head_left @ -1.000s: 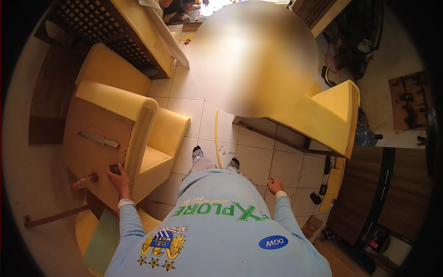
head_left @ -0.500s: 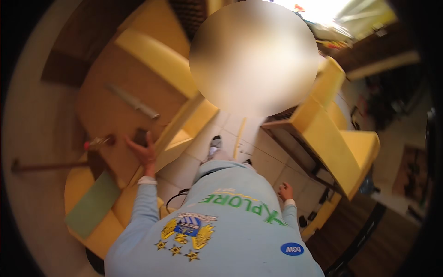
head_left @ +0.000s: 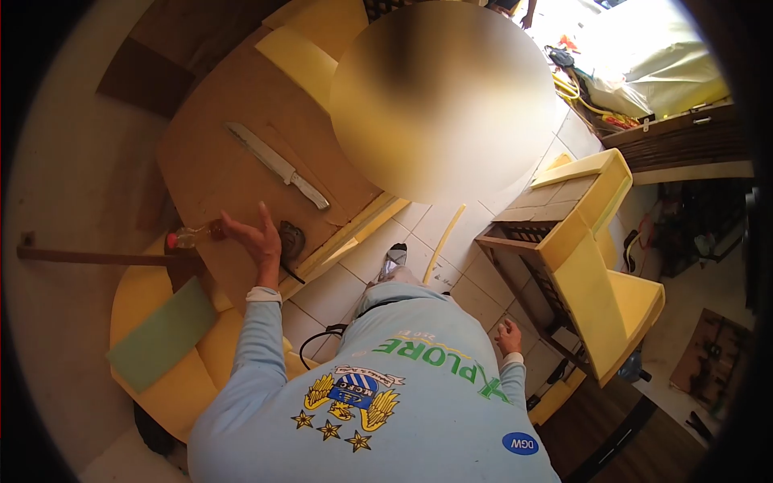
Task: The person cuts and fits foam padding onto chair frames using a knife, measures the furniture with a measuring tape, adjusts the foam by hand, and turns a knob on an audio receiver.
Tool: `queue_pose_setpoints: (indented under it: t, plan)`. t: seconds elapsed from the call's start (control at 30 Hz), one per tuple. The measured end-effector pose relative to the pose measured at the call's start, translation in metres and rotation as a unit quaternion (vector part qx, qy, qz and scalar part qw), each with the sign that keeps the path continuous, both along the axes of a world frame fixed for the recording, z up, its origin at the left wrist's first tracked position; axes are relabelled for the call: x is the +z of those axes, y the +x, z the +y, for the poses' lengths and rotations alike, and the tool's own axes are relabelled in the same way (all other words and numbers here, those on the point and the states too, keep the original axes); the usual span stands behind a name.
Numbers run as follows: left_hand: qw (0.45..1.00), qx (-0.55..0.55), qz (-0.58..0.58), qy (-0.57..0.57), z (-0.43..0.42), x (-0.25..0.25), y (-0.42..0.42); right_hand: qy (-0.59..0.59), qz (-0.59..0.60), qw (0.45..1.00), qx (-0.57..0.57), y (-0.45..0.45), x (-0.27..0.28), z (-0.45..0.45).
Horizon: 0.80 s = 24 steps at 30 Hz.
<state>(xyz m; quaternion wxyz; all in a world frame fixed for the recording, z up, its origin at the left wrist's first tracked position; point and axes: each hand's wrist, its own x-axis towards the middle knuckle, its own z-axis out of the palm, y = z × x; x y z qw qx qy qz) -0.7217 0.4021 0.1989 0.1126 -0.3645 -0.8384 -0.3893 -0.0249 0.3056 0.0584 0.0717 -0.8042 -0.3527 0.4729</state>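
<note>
My left hand (head_left: pixel 259 243) is over the brown board of a foam-padded sofa frame, its fingers spread and holding nothing. A clear bottle with a red cap (head_left: pixel 192 237) lies just left of its fingertips. On its right side sits a dark, rounded object (head_left: pixel 291 240), its kind unclear. Farther up the board rests a large knife with a white handle (head_left: pixel 306 191), apart from the hand. My right hand (head_left: pixel 509 338) hangs low by my side with loosely bent fingers, and no object shows in it.
Yellow foam covers a second frame (head_left: pixel 576 249) on the right. A green foam sheet (head_left: pixel 161 334) lies at lower left, near a wooden bar (head_left: pixel 97 256). A thin yellow strip (head_left: pixel 443 245) is on the tiled floor. A blurred patch hides the top centre.
My view has shifted and sharpened. My left hand has moved from the dark object's near side toward the bottle, fingers still spread. My right hand stays low at my side.
</note>
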Motion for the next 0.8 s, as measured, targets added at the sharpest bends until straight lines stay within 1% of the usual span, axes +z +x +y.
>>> queue_pose_setpoints:
  t: [0.13,0.17,0.23,0.3,0.33,0.37,0.43,0.47,0.5,0.53,0.57,0.63,0.7,0.73,0.77,0.8]
  plan:
    - [0.997,-0.057,0.038,-0.021,0.023,0.015,0.013,-0.022,-0.005,1.0,-0.006,-0.021,0.017,-0.005]
    - [0.996,-0.07,0.054,-0.018,0.033,0.025,0.018,-0.03,-0.009,0.999,-0.011,-0.023,0.021,-0.008]
    - [0.992,-0.1,0.077,-0.006,0.057,0.06,0.033,-0.025,-0.016,1.0,-0.004,-0.024,0.011,-0.015]
    - [0.982,-0.171,0.05,0.061,0.086,0.107,0.057,-0.025,-0.033,0.999,0.001,-0.017,0.012,-0.024]
    - [0.963,-0.223,-0.04,0.142,0.102,0.133,0.076,-0.024,-0.041,0.999,0.003,-0.019,0.012,-0.023]
    - [0.929,-0.27,-0.128,0.22,0.119,0.16,0.098,-0.024,-0.046,0.999,0.006,-0.021,0.014,-0.023]
    - [0.842,-0.394,-0.194,0.314,0.145,0.216,0.14,-0.026,-0.056,0.997,0.037,-0.016,0.01,-0.023]
    - [0.808,-0.448,-0.25,0.29,0.148,0.253,0.161,-0.025,-0.058,0.996,0.054,-0.015,0.007,-0.022]
    - [0.767,-0.5,-0.304,0.265,0.15,0.291,0.184,-0.011,-0.066,0.997,0.048,-0.016,0.008,-0.021]
    - [0.73,-0.55,-0.317,0.255,0.152,0.314,0.203,0.005,-0.075,0.996,0.04,-0.018,0.011,-0.023]
    - [0.688,-0.597,-0.323,0.258,0.154,0.327,0.219,0.024,-0.082,0.996,0.033,-0.019,0.011,-0.02]
    - [0.607,-0.678,-0.326,0.257,0.157,0.344,0.252,0.107,-0.089,0.982,0.127,0.008,-0.015,-0.044]
    - [0.53,-0.743,-0.317,0.258,0.161,0.349,0.285,0.122,-0.079,0.984,0.098,-0.007,-0.02,-0.038]
    - [0.504,-0.765,-0.312,0.253,0.165,0.346,0.3,0.089,-0.068,0.993,0.021,-0.022,0.004,-0.04]
    - [0.486,-0.781,-0.31,0.241,0.169,0.339,0.313,0.052,-0.057,0.995,-0.056,-0.039,0.022,-0.043]
    - [0.48,-0.787,-0.309,0.232,0.175,0.329,0.321,0.037,-0.057,0.996,-0.057,-0.042,0.013,-0.056]
